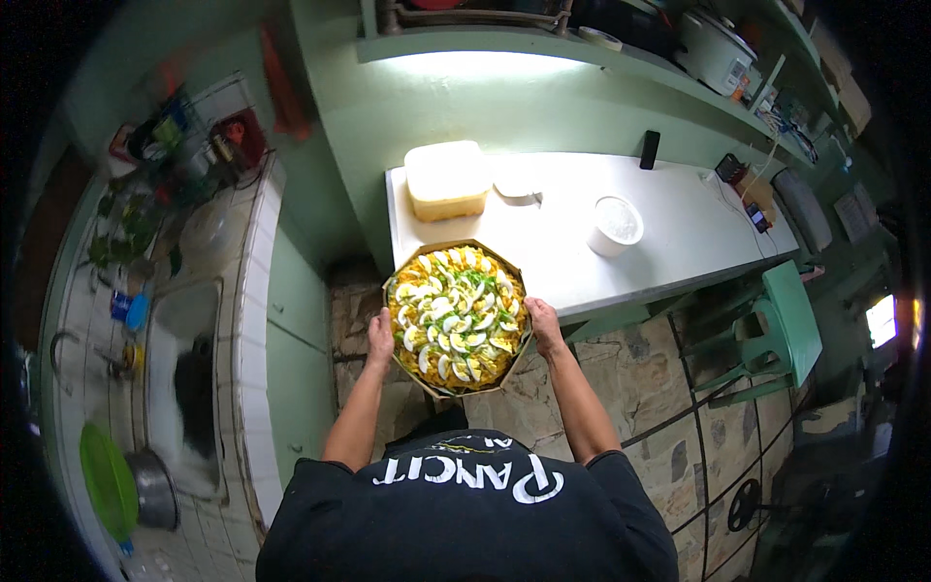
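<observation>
An octagonal tray (499, 257) of food is held level in front of my body, its far edge at the near left corner of the white table. Whether it rests on the table I cannot tell. Yellow-orange food (412, 364) fills it, topped with many white egg slices and chopped greens. My left hand (381, 337) grips the tray's left side, and my right hand (544, 325) has hold of the opposite side. The fingers of both hands are partly hidden by the rim.
On the white table (567, 281) stand a yellowish lidded tub (447, 181), a white round bucket (616, 226) and a black phone (650, 149). A green plastic chair (784, 330) is at the right. Along the left runs a tiled counter with a sink (184, 320).
</observation>
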`<state>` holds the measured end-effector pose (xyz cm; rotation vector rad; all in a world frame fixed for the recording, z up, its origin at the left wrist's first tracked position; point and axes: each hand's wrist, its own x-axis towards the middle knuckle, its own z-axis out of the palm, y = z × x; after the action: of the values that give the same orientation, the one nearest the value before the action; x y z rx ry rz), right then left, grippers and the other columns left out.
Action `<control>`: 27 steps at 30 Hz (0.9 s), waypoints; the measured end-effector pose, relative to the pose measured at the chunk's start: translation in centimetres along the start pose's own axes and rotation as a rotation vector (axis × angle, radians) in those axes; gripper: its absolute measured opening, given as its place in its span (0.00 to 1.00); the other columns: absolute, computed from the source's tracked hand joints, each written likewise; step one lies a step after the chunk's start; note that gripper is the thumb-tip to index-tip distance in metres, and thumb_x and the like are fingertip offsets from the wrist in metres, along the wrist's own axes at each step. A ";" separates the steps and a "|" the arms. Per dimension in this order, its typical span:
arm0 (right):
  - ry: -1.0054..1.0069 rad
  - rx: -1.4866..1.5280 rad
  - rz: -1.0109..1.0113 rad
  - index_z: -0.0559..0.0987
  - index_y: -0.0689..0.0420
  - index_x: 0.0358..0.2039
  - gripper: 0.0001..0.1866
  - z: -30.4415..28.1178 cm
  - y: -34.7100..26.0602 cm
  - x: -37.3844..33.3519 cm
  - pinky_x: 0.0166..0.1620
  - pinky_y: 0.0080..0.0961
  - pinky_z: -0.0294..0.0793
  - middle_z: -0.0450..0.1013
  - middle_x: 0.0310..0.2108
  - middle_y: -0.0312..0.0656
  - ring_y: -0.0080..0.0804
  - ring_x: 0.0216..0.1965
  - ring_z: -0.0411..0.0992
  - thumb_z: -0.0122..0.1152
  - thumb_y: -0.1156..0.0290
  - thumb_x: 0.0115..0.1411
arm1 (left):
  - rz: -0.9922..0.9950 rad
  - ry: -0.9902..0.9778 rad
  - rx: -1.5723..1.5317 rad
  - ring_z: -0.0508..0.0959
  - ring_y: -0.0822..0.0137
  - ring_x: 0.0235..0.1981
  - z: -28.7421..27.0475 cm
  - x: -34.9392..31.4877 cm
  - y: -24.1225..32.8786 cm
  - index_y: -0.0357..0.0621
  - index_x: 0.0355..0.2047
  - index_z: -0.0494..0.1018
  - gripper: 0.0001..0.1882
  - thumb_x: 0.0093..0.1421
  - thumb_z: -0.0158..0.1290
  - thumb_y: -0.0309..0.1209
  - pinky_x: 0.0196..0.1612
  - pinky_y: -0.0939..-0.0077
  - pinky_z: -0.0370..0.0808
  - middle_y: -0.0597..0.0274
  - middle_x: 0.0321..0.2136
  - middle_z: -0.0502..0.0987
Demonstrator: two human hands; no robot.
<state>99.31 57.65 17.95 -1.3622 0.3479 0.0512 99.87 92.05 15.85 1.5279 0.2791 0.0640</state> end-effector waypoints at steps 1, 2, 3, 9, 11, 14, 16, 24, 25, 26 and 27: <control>0.000 -0.001 0.021 0.75 0.62 0.44 0.16 0.4 2.2 -0.2 0.43 0.24 0.71 0.75 0.39 0.37 0.24 0.39 0.72 0.51 0.62 0.66 | 0.016 -0.004 0.009 0.68 0.77 0.33 -1.3 0.7 -4.2 0.41 0.33 0.68 0.24 0.67 0.43 0.52 0.37 0.79 0.67 0.69 0.30 0.71; 0.026 -0.012 0.035 0.75 0.62 0.44 0.16 0.2 1.5 1.6 0.44 0.24 0.71 0.75 0.40 0.38 0.24 0.39 0.72 0.51 0.62 0.66 | 0.030 -0.010 -0.015 0.68 0.75 0.32 0.0 2.8 -4.9 0.39 0.32 0.69 0.25 0.67 0.43 0.51 0.37 0.77 0.67 0.67 0.29 0.71; 0.044 0.000 0.050 0.75 0.63 0.44 0.16 -0.7 1.7 3.0 0.45 0.23 0.70 0.76 0.39 0.38 0.24 0.39 0.72 0.52 0.62 0.66 | 0.000 -0.022 0.016 0.68 0.76 0.33 1.3 4.2 -5.3 0.40 0.33 0.69 0.24 0.68 0.42 0.51 0.38 0.78 0.68 0.66 0.29 0.71; 0.045 0.109 0.089 0.75 0.64 0.45 0.18 -3.8 4.9 7.3 0.45 0.22 0.70 0.76 0.38 0.38 0.23 0.39 0.71 0.52 0.61 0.66 | -0.078 -0.059 0.088 0.71 0.75 0.36 4.3 7.7 -7.6 0.37 0.40 0.71 0.24 0.69 0.40 0.49 0.41 0.78 0.69 0.64 0.35 0.75; 0.033 0.004 0.088 0.76 0.64 0.43 0.18 -4.1 4.8 8.7 0.43 0.22 0.70 0.76 0.37 0.38 0.23 0.37 0.71 0.51 0.60 0.66 | -0.049 -0.088 0.182 0.73 0.64 0.41 3.5 8.9 -8.0 0.34 0.43 0.71 0.29 0.68 0.38 0.52 0.46 0.71 0.69 0.55 0.38 0.76; 0.025 -0.203 0.178 0.78 0.65 0.41 0.19 -5.3 3.6 9.4 0.42 0.24 0.70 0.76 0.35 0.38 0.25 0.36 0.71 0.51 0.60 0.65 | -0.162 -0.086 0.327 0.73 0.45 0.47 4.3 9.1 -5.6 0.34 0.45 0.71 0.32 0.67 0.36 0.54 0.49 0.60 0.68 0.39 0.42 0.75; -0.065 -0.365 0.313 0.79 0.65 0.40 0.19 -3.8 0.5 10.2 0.42 0.25 0.70 0.76 0.34 0.37 0.25 0.36 0.71 0.52 0.59 0.65 | -0.148 -0.068 0.499 0.75 0.43 0.45 2.2 10.0 -5.3 0.33 0.43 0.73 0.30 0.67 0.38 0.51 0.47 0.61 0.69 0.37 0.40 0.76; 0.429 -1.405 -0.560 0.77 0.61 0.35 0.12 -12.3 -6.2 14.1 0.43 0.39 0.73 0.74 0.35 0.49 0.48 0.38 0.73 0.57 0.64 0.58 | -0.108 -0.097 0.370 0.77 0.66 0.36 1.4 9.1 -0.2 0.40 0.53 0.71 0.20 0.64 0.51 0.37 0.40 0.70 0.74 0.59 0.41 0.78; 0.529 -1.318 -0.812 0.77 0.59 0.34 0.10 -12.1 -8.0 13.5 0.44 0.39 0.73 0.74 0.37 0.48 0.49 0.41 0.72 0.57 0.66 0.57 | 0.185 -0.004 0.332 0.77 0.66 0.37 0.0 8.7 -1.3 0.39 0.52 0.71 0.18 0.63 0.52 0.33 0.43 0.70 0.74 0.58 0.41 0.77; 0.489 -1.473 -0.809 0.76 0.59 0.35 0.09 -14.0 -9.1 13.6 0.45 0.38 0.73 0.73 0.39 0.47 0.48 0.41 0.72 0.57 0.68 0.56 | 0.227 0.024 0.347 0.76 0.66 0.39 1.6 8.8 -0.5 0.39 0.51 0.71 0.18 0.63 0.52 0.32 0.45 0.71 0.73 0.58 0.42 0.77; 0.448 -1.629 -0.795 0.75 0.58 0.36 0.09 -16.1 -9.9 13.5 0.45 0.37 0.74 0.73 0.41 0.47 0.47 0.42 0.72 0.58 0.69 0.55 | 0.267 0.046 0.362 0.76 0.66 0.40 4.1 8.9 1.6 0.38 0.51 0.71 0.17 0.62 0.51 0.30 0.46 0.71 0.72 0.57 0.42 0.76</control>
<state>110.95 37.83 20.99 -3.0527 0.0359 -0.8070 109.55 90.04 16.23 1.9195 0.1244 0.2723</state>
